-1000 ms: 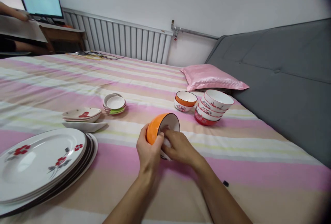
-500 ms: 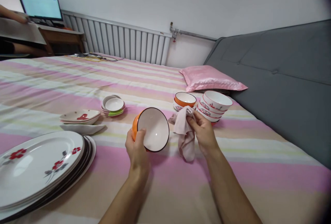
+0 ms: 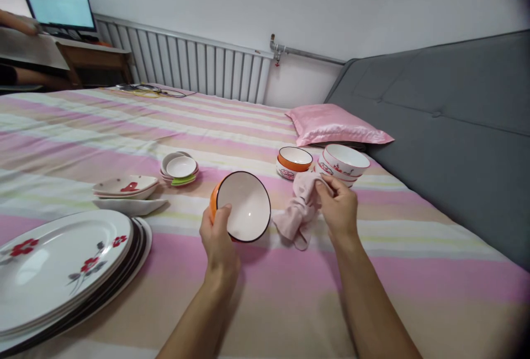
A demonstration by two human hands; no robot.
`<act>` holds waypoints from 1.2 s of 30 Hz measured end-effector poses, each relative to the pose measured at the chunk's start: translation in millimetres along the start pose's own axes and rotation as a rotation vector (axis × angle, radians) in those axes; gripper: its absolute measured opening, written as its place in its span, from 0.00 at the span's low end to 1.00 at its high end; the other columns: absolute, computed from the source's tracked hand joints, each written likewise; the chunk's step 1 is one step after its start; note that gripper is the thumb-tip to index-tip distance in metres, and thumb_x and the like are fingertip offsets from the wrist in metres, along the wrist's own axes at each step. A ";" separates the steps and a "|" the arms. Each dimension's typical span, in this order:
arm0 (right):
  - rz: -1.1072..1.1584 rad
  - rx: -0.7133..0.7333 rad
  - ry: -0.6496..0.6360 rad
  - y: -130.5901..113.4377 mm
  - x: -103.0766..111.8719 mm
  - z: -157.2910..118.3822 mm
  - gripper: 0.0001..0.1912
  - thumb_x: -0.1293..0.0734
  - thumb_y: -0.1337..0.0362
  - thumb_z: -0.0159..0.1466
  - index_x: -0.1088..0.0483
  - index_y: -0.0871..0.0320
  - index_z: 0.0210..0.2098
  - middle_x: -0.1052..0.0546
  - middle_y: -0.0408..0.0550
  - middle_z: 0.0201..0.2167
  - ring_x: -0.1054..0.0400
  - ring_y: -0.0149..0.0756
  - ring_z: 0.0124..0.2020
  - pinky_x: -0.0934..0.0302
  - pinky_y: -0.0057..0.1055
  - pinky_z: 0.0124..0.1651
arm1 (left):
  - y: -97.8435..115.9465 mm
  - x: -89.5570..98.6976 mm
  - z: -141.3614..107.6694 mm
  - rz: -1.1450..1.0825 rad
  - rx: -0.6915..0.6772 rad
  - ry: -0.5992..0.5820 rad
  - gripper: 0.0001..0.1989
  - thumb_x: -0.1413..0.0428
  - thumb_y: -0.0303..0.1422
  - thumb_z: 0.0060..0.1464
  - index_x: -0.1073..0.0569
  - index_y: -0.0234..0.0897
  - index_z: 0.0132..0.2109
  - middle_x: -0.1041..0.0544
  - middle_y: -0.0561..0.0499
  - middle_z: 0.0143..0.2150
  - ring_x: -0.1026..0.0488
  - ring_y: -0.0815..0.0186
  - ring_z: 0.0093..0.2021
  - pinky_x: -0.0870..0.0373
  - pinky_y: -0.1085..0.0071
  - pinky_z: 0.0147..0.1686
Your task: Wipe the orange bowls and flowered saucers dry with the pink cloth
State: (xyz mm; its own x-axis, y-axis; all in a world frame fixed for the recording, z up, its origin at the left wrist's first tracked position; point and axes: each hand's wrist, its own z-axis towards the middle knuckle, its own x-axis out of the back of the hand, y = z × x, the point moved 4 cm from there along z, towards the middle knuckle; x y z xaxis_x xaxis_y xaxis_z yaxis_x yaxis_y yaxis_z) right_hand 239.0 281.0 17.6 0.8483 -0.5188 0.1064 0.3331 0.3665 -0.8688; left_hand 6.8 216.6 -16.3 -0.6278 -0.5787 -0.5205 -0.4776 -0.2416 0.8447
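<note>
My left hand (image 3: 218, 240) grips an orange bowl (image 3: 245, 207) with a white inside and a dark rim, thumb over the edge. The bowl is tilted so its inside faces me. In my right hand (image 3: 338, 204) a pale pink cloth (image 3: 298, 212) is pinched at one end and hangs down, a little apart from the bowl. Behind the cloth stands a stack of white bowls with red rims (image 3: 346, 160), its lower part hidden by the cloth and hand. Left of that stack is an orange bowl (image 3: 295, 158) set on a patterned white one (image 3: 285, 171).
At left lie stacked plates (image 3: 70, 254), boat-shaped dishes (image 3: 126, 185) and small bowls (image 3: 181, 167) on the striped bedsheet (image 3: 265, 304). A pink pillow (image 3: 335, 124) rests by the grey headboard (image 3: 447, 127). Cables (image 3: 153, 91) lie at the far edge; another person's arm (image 3: 19, 22) shows beyond.
The cloth has swung and bunched differently as my right hand shifted slightly to the right. My left hand and its bowl have hardly moved. The view has shifted slightly.
</note>
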 end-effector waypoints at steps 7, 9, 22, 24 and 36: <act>0.466 -0.460 -0.227 -5.6 -22.1 -18.1 0.17 0.25 0.54 0.47 0.30 0.58 0.29 0.28 0.39 0.22 0.35 0.29 0.25 0.40 0.26 0.29 | -3.2 -0.5 -0.9 -0.045 0.007 -0.049 0.14 0.42 0.39 0.44 0.26 0.35 0.37 0.26 0.51 0.33 0.30 0.63 0.35 0.36 0.68 0.35; 0.508 -0.518 -0.328 -8.8 -29.6 -25.1 0.18 0.24 0.54 0.47 0.31 0.58 0.28 0.29 0.38 0.21 0.36 0.27 0.22 0.41 0.24 0.27 | -3.5 -1.4 -2.2 -0.053 0.009 -0.070 0.14 0.42 0.39 0.44 0.26 0.35 0.37 0.26 0.51 0.34 0.30 0.62 0.36 0.35 0.68 0.36; 0.638 -0.537 -0.727 -22.9 -50.4 -48.9 0.15 0.34 0.51 0.59 0.27 0.57 0.33 0.25 0.45 0.32 0.31 0.34 0.36 0.38 0.28 0.38 | -5.8 -5.9 -7.3 -0.084 0.090 -0.108 0.15 0.42 0.38 0.44 0.27 0.33 0.39 0.24 0.51 0.33 0.27 0.60 0.35 0.32 0.67 0.34; 0.616 -0.498 -0.695 -20.3 -51.2 -48.1 0.09 0.31 0.59 0.56 0.30 0.55 0.35 0.26 0.41 0.31 0.32 0.30 0.33 0.40 0.25 0.35 | -5.9 -5.5 -7.3 -0.090 0.102 -0.087 0.14 0.41 0.38 0.43 0.28 0.33 0.36 0.25 0.52 0.30 0.28 0.61 0.33 0.32 0.68 0.32; 0.268 -0.440 -0.556 7.4 -66.4 -61.0 0.21 0.30 0.65 0.47 0.36 0.57 0.39 0.24 0.46 0.35 0.30 0.37 0.34 0.36 0.32 0.37 | 0.3 -11.3 -16.0 -0.004 -0.084 -0.209 0.20 0.44 0.36 0.45 0.28 0.33 0.46 0.24 0.49 0.35 0.28 0.61 0.35 0.33 0.69 0.34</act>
State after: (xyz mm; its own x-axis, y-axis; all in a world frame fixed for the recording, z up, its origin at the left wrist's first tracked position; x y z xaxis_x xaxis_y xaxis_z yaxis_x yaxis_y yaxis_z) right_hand 160.0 271.0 -25.4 0.9985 0.0532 -0.0089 -0.0101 0.0227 -0.9997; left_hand 23.6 210.6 -8.2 -0.7441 -0.4053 -0.5310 -0.4332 -0.3124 0.8454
